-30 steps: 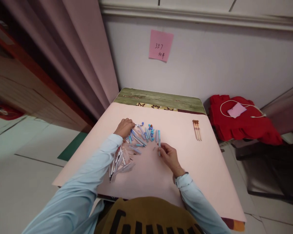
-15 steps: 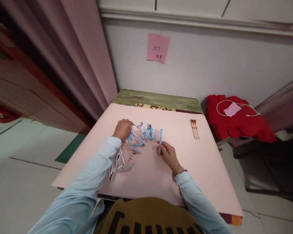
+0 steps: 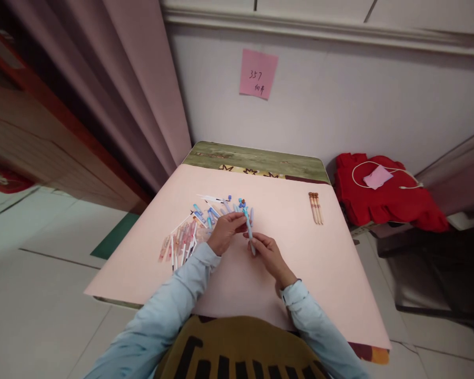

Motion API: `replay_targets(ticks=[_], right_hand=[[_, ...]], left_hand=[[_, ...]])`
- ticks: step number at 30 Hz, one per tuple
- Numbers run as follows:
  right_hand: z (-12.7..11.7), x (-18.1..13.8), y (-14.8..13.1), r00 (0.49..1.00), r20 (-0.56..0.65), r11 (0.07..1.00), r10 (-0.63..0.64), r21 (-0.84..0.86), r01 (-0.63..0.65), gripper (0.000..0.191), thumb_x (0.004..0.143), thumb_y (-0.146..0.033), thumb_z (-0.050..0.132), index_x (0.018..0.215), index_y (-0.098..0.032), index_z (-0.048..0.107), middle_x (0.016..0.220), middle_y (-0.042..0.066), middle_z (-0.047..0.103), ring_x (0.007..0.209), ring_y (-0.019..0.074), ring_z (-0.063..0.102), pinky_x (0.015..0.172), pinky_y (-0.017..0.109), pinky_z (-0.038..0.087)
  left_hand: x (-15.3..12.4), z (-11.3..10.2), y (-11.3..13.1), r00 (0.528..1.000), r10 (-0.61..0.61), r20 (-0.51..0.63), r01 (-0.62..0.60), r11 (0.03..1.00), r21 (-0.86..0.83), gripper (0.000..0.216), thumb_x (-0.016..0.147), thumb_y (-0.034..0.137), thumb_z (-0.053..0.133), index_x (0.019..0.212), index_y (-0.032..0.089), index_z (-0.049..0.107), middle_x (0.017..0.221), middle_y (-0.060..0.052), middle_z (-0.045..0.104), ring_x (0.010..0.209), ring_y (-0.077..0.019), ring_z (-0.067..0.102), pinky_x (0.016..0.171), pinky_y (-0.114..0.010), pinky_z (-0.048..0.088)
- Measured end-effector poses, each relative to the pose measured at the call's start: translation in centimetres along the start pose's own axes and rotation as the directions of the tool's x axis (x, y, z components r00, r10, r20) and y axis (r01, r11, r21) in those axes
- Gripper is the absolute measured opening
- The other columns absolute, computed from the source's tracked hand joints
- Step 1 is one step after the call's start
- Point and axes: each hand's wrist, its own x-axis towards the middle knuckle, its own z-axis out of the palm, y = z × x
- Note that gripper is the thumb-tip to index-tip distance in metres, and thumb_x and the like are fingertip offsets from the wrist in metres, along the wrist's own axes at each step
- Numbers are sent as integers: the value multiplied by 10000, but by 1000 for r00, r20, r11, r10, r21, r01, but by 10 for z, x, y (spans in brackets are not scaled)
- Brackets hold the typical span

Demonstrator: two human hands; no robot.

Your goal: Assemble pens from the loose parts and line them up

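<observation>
In the middle of the head view I hold a light-blue pen (image 3: 249, 230) slanted above the table. My right hand (image 3: 269, 253) is closed around its lower barrel. The fingers of my left hand (image 3: 226, 231) pinch at its upper end, where a small blue piece shows; whether that piece is joined to the pen is hidden. Beyond my left hand lie blue and lilac pen barrels (image 3: 199, 216) and small blue caps (image 3: 240, 202), with one brown one among them. White pen refills (image 3: 217, 200) lie behind them, and more are left of my left forearm.
Pinkish clear-looking pen parts (image 3: 177, 239) lie in a heap at the left of the pink-covered table (image 3: 319, 273). Several pens with brown tops (image 3: 315, 208) lie side by side at the right. A red cloth (image 3: 373, 202) with a white cable is beyond the right edge.
My left hand has left the pile and moved right to the pen's upper end. My right hand has shifted slightly, still gripping the pen, which now leans left at the top.
</observation>
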Motion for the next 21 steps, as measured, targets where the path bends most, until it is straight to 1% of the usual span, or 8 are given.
replay_targets(ticks=[3, 5, 8, 11, 15, 17, 21], right_hand=[[11, -5, -3, 996, 43, 990, 73, 117, -78, 403, 892, -497, 587, 1104, -173, 698, 733, -1, 576, 580, 97, 486, 556, 235, 423], [17, -7, -4, 995, 41, 986, 94, 133, -99, 405, 874, -512, 606, 1080, -176, 698, 728, -2, 584, 568, 94, 496, 543, 230, 423], [25, -7, -3, 997, -27, 994, 70, 91, -67, 397, 825, -516, 664, 1018, -171, 704, 687, -9, 593, 544, 95, 505, 520, 227, 424], [28, -6, 0, 995, -96, 999, 32, 47, -28, 366, 795, -481, 705, 987, -169, 710, 671, -14, 606, 526, 92, 512, 512, 228, 428], [27, -2, 1, 990, -133, 997, 50, 66, -41, 341, 737, -444, 767, 924, -167, 696, 652, -13, 633, 509, 95, 532, 497, 227, 439], [26, 2, 0, 990, -121, 995, 66, 84, -56, 335, 737, -455, 769, 879, -164, 685, 647, -6, 644, 501, 96, 539, 490, 227, 447], [25, 10, 0, 997, 3, 988, 71, 136, -70, 362, 814, -508, 690, 902, -157, 696, 675, 7, 656, 498, 92, 549, 499, 229, 463]], left_hand=[[-6, -8, 3, 998, -37, -46, 35, 998, -46, 324, 619, 342, 856, 809, 132, 699, 762, -34, 686, 647, -119, 611, 707, -290, 502], [-10, -11, 5, 996, -32, -82, 27, 997, -67, 312, 612, 335, 860, 782, 137, 691, 731, -18, 663, 637, -107, 597, 688, -272, 492], [-15, -12, 7, 994, -15, -112, 7, 997, -76, 319, 610, 345, 860, 784, 140, 689, 735, -17, 656, 654, -112, 596, 679, -271, 489], [-18, -11, 7, 991, 11, -133, -19, 998, -58, 310, 626, 360, 850, 781, 141, 693, 756, -22, 661, 671, -119, 593, 686, -283, 494], [-17, -9, 7, 987, 63, -146, -65, 998, -11, 285, 647, 363, 837, 756, 137, 702, 741, -21, 657, 644, -108, 567, 669, -267, 480], [-16, -9, 8, 986, 74, -147, -73, 997, 11, 291, 666, 385, 823, 769, 135, 715, 727, -26, 663, 626, -104, 560, 649, -254, 466], [-15, -11, 12, 981, 103, -163, -98, 994, 37, 317, 690, 426, 798, 820, 144, 732, 795, -54, 713, 688, -133, 615, 703, -273, 488]])
